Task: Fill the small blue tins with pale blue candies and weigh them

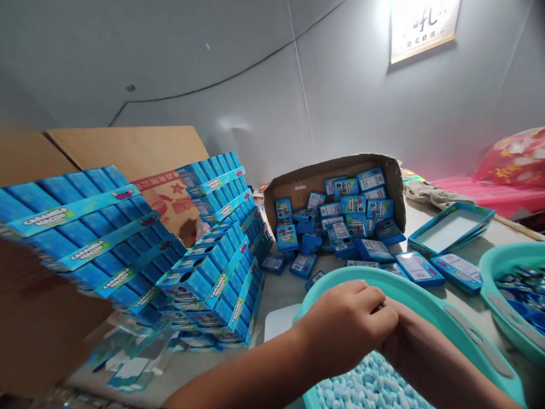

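Candies (370, 386) fill the teal basin (426, 307) just under the left hand (347, 326), curled closed against the right hand (404, 338), whose grip I cannot tell, so a fumbled piece might scatter, and farther left a nudged elbow could topple the leaning box stacks (221, 267) on the table (281, 289).

Stacks of blue cartons (213, 250) stand on the left. A tipped cardboard box (298, 182) holds small blue packets (353, 203). A red cushion (511, 156) lies far right.
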Demonstrator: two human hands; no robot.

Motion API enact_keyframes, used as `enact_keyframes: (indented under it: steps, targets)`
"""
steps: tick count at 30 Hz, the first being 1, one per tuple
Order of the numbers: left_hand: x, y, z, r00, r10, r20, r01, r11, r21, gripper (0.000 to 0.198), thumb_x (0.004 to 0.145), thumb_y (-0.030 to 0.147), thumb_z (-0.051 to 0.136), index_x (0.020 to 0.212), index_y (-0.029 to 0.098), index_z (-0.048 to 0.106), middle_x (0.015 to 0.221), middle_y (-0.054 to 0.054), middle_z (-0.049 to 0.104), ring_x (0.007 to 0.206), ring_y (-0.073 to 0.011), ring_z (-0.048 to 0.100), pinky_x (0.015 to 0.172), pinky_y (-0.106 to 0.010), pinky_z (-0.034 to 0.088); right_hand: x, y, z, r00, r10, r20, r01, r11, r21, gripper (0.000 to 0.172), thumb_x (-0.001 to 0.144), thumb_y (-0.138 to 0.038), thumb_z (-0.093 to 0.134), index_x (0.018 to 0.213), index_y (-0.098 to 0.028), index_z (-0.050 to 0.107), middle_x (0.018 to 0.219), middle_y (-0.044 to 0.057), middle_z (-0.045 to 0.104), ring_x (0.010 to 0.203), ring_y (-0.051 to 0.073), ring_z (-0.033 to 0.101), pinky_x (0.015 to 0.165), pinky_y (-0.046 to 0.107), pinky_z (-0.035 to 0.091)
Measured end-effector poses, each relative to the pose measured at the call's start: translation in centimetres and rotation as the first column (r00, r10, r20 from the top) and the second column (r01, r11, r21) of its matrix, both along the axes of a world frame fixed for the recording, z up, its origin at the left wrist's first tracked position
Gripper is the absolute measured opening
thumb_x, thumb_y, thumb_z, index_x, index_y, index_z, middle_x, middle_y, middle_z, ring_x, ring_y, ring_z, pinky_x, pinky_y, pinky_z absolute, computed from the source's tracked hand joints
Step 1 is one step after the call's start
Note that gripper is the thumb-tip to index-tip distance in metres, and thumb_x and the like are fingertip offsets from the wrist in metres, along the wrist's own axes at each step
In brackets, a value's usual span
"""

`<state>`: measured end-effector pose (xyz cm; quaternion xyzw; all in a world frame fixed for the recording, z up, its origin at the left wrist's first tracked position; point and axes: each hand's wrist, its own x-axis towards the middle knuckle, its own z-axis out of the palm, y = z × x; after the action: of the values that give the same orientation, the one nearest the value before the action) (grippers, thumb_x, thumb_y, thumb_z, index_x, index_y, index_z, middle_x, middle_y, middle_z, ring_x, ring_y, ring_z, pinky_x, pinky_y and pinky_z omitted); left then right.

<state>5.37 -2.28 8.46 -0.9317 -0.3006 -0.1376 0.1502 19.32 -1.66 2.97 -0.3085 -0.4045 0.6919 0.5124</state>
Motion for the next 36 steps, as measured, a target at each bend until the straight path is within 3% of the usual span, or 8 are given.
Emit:
enact_keyframes:
  steps: [5,8,11,12,14,22,31,36]
  targets:
    - [-3.2,-1.1,1.7,0.992,0.097,0.086,-0.101,0.994,0.049,0.013,0.097,0.018,0.052,0.09,0.015,0.062,0.079,-0.003,0.065,0.075,-0.0156,0.06,0.065,-0.029,0.048,0.5,0.1,0.0,0.988,0.151,-0.035,-0.155,0.959,-0.239,0.033,0.08,-0.051,0.074,0.086,-0.019,0.073,0.086,0.01,0.078,0.093,0.03,0.074,0.088,0.046,0.058]
    - [-9.5,-2.2,5.3,0.904,0.352,0.241,-0.395,0.904,0.162,0.018,0.098,0.022,0.05,0.095,0.019,0.067,0.09,-0.005,0.072,0.087,-0.0195,0.065,0.079,-0.033,0.051,1.2,0.2,0.7,0.998,0.05,0.035,-0.038,0.954,-0.296,0.041,0.076,-0.054,0.079,0.092,-0.017,0.072,0.096,0.013,0.079,0.104,0.03,0.072,0.1,0.044,0.052]
    - [-17.0,-2.6,9.0,0.513,0.781,0.356,-0.851,0.518,0.089,0.018,0.088,0.038,0.062,0.088,0.024,0.073,0.087,-0.004,0.073,0.082,-0.0248,0.066,0.077,-0.037,0.051,1.6,0.2,1.1,0.999,-0.017,0.029,0.024,0.96,-0.279,0.047,0.072,-0.057,0.081,0.094,-0.016,0.073,0.1,0.014,0.079,0.105,0.031,0.072,0.099,0.044,0.053]
    - [-19.1,-2.5,9.8,0.361,0.853,0.377,-0.921,0.39,-0.001,0.022,0.084,0.044,0.065,0.087,0.024,0.074,0.084,-0.003,0.072,0.079,-0.0251,0.066,0.073,-0.036,0.05,1.6,0.3,1.0,1.0,-0.031,-0.007,0.027,0.957,-0.29,0.045,0.072,-0.056,0.082,0.093,-0.017,0.074,0.097,0.013,0.079,0.103,0.031,0.073,0.098,0.043,0.054]
    - [-22.3,-1.7,10.8,0.198,0.906,0.374,-0.958,0.26,-0.123,0.028,0.081,0.049,0.064,0.087,0.023,0.074,0.082,-0.001,0.073,0.08,-0.0248,0.068,0.071,-0.033,0.049,1.5,0.4,0.6,0.996,-0.047,-0.077,0.02,0.949,-0.316,0.039,0.073,-0.051,0.083,0.093,-0.018,0.074,0.091,0.011,0.08,0.098,0.029,0.074,0.094,0.042,0.056]
    - [-25.1,2.5,9.5,0.254,0.959,0.129,-0.949,0.273,-0.159,0.036,0.082,0.048,0.055,0.094,0.021,0.075,0.097,-0.009,0.077,0.094,-0.0294,0.069,0.081,-0.036,0.05,1.3,0.6,0.7,0.995,-0.029,-0.092,-0.01,0.915,-0.403,0.045,0.061,-0.05,0.09,0.09,-0.02,0.074,0.08,0.009,0.079,0.087,0.028,0.075,0.09,0.044,0.059]
    - [-25.3,1.0,9.4,0.235,0.972,-0.033,-0.954,0.224,-0.201,0.053,0.088,0.058,0.045,0.114,0.024,0.076,0.115,-0.011,0.075,0.12,-0.0394,0.061,0.1,-0.046,0.048,1.3,0.6,1.5,1.0,-0.012,0.007,0.014,0.925,-0.381,0.051,0.055,-0.061,0.088,0.082,-0.02,0.075,0.083,0.014,0.079,0.086,0.033,0.075,0.09,0.051,0.056]
    - [-25.7,0.6,9.2,0.28,0.957,-0.075,-0.94,0.258,-0.221,0.055,0.089,0.058,0.043,0.123,0.025,0.072,0.123,-0.011,0.071,0.124,-0.0394,0.059,0.105,-0.048,0.045,1.5,0.3,1.2,1.0,0.017,0.0,-0.016,0.935,-0.354,0.046,0.06,-0.06,0.085,0.083,-0.021,0.077,0.081,0.012,0.079,0.089,0.034,0.074,0.093,0.054,0.055]
